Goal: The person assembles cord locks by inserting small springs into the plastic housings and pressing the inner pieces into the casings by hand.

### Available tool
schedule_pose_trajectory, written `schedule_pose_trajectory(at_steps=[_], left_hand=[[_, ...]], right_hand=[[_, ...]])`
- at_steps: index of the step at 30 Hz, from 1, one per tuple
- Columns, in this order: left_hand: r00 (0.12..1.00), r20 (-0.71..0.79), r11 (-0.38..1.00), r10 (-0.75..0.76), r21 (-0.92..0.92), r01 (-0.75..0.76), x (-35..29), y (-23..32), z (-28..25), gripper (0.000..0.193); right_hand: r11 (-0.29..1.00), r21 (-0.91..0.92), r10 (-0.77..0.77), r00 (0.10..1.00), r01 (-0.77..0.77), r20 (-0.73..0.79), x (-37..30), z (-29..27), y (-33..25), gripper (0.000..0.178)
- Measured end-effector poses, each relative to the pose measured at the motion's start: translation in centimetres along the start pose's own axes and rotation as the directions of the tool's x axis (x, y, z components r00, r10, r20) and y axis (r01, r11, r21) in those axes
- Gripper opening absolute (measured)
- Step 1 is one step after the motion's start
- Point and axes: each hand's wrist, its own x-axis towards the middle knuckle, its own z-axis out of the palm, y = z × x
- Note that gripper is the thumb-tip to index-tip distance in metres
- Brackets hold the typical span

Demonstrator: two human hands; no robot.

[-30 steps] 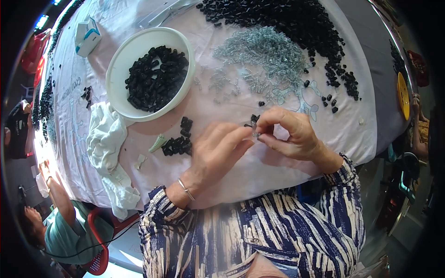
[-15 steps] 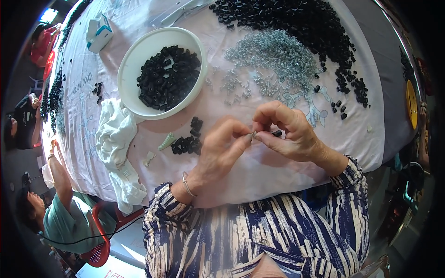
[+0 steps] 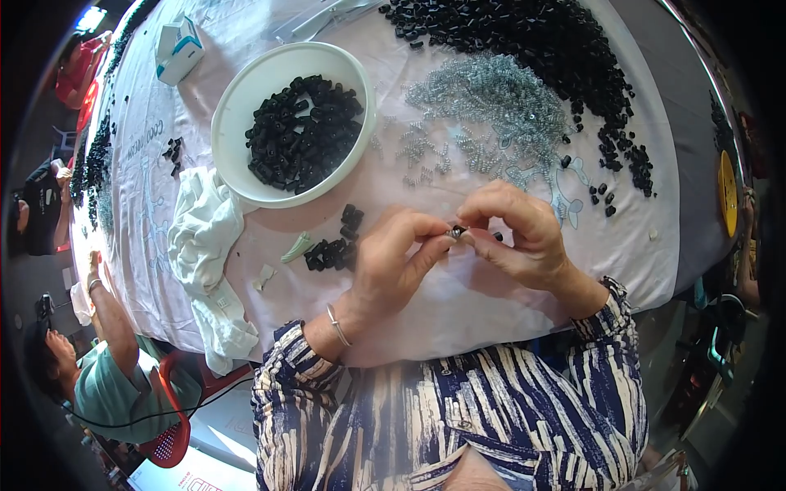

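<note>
Just in front of me, over the cloth, my left hand (image 3: 397,252) and my right hand (image 3: 520,241) meet fingertip to fingertip. Both pinch a tiny metal spring (image 3: 456,232), which looks dark in places; the fingers partly hide it. A black cylindrical piece (image 3: 497,236) shows by my right fingers; whether it is held or lies on the cloth, I cannot tell. Left of my left hand lies a small group of black pieces (image 3: 332,254). Beyond my hands spreads a heap of silvery springs (image 3: 499,102), with a large pile of black pieces (image 3: 524,41) behind it.
A white bowl (image 3: 370,123) holding black pieces stands at the far left, with a crumpled white cloth (image 3: 201,237) nearer me. Beside it are a pale green strip (image 3: 297,247) and a small box (image 3: 178,53). A person in a green shirt (image 3: 123,393) sits at the table's left.
My left fingers have shifted slightly right and now press against the spring between both hands. More of the spring shows. The view has moved a little; the table's things stay put.
</note>
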Motion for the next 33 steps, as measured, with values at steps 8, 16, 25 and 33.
schedule_pose_trajectory(at_steps=[8, 16, 25, 33], left_hand=[[0.995, 0.007, 0.991, -0.096, -0.091, 0.097, -0.3, 0.1, 0.3, 0.014], [0.995, -0.016, 0.994, 0.098, 0.057, -0.097, 0.1, -0.2, 0.4, 0.015], [0.984, -0.036, 0.935, 0.175, 0.318, -0.154, 0.1, -0.1, 0.7, 0.012], [0.993, -0.099, 0.883, 0.063, 0.469, -0.009, 0.3, -0.9, 0.2, 0.016]], right_hand=[[0.981, -0.147, -0.134, 0.99, 0.126, -0.045, -0.1, 0.8, 0.1, 0.021], [0.998, -0.052, -0.035, 0.996, 0.031, -0.077, -0.4, 1.3, 0.0, 0.019], [0.996, -0.082, -0.034, 0.991, 0.023, -0.133, -0.6, 1.6, 0.0, 0.021], [0.992, -0.116, -0.073, 0.966, 0.045, -0.249, -0.1, -0.1, 0.5, 0.016]])
